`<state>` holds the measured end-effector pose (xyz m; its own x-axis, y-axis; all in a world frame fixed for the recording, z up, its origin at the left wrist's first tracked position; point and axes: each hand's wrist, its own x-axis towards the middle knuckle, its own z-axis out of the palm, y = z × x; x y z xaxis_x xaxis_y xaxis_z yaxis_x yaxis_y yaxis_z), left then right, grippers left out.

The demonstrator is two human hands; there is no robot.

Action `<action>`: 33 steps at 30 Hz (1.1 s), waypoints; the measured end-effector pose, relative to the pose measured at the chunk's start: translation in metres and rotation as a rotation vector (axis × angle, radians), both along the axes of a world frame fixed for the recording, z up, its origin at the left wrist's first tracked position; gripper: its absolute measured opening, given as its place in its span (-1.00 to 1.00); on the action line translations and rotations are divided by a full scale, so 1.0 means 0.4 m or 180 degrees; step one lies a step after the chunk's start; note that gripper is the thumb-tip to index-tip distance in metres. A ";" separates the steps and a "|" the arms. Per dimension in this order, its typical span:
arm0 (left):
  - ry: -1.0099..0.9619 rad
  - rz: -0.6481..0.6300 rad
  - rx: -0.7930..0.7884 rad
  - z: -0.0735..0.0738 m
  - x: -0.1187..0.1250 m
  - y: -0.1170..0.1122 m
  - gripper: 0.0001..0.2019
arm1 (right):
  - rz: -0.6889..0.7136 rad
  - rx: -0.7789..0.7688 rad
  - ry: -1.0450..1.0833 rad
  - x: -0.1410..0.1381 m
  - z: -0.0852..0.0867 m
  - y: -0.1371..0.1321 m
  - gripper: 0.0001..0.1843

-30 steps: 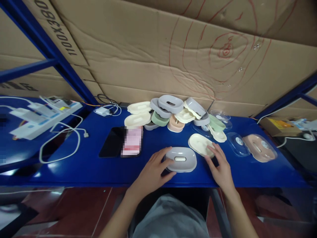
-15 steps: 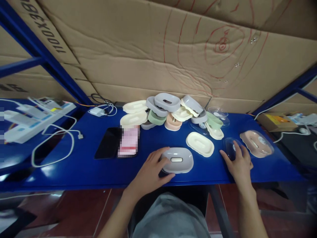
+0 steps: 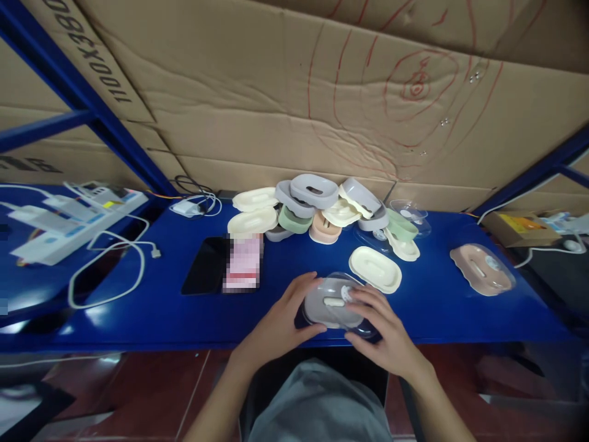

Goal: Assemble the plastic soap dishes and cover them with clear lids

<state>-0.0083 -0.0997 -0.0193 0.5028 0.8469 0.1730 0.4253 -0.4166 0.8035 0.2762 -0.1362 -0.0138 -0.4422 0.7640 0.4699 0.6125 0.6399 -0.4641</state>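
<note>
Blue tabletop [image 3: 151, 310], left hand [image 3: 280, 320] gripping the grey dish [image 3: 321, 305], right hand [image 3: 385, 334] holding a clear lid [image 3: 339, 280] over it, pile [image 3: 317, 209] behind the dish.

Grey dish [image 3: 319, 307] partly behind fingers [image 3: 370, 307]

Open shelf [image 3: 437, 304] between right hand [image 3: 386, 334] and pink dish [image 3: 481, 269]

On the desk [image 3: 437, 307], five cream dishes [image 3: 375, 269] are counted, along with two green dishes [image 3: 294, 220] and two pink dishes [image 3: 481, 269]. At least four grey dishes [image 3: 315, 190] are made out, some being hidden in the far pile. At least three clear lids [image 3: 411, 213] are seen, and two phones [image 3: 205, 265] at the left.
</note>
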 end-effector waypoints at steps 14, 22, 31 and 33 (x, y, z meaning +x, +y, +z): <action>0.0105 -0.0077 -0.0182 -0.006 -0.006 0.011 -0.20 | -0.0072 -0.0105 -0.0074 -0.022 -0.034 -0.007 -0.46; 0.0159 -0.0076 -0.0168 -0.003 -0.005 0.009 -0.23 | 0.0004 0.0049 -0.0243 -0.025 -0.032 0.002 -0.45; 0.0127 -0.0089 -0.0193 -0.006 0.001 0.011 -0.24 | -0.0023 0.0328 -0.0588 -0.019 -0.034 0.006 -0.20; 0.0111 -0.0089 -0.0188 -0.006 0.001 0.011 -0.25 | -0.0052 0.0408 -0.0579 -0.021 -0.037 0.004 -0.21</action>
<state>-0.0078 -0.0954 -0.0217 0.5311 0.8407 0.1050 0.4425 -0.3810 0.8118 0.2678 -0.1346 -0.0287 -0.5166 0.7109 0.4773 0.6894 0.6759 -0.2606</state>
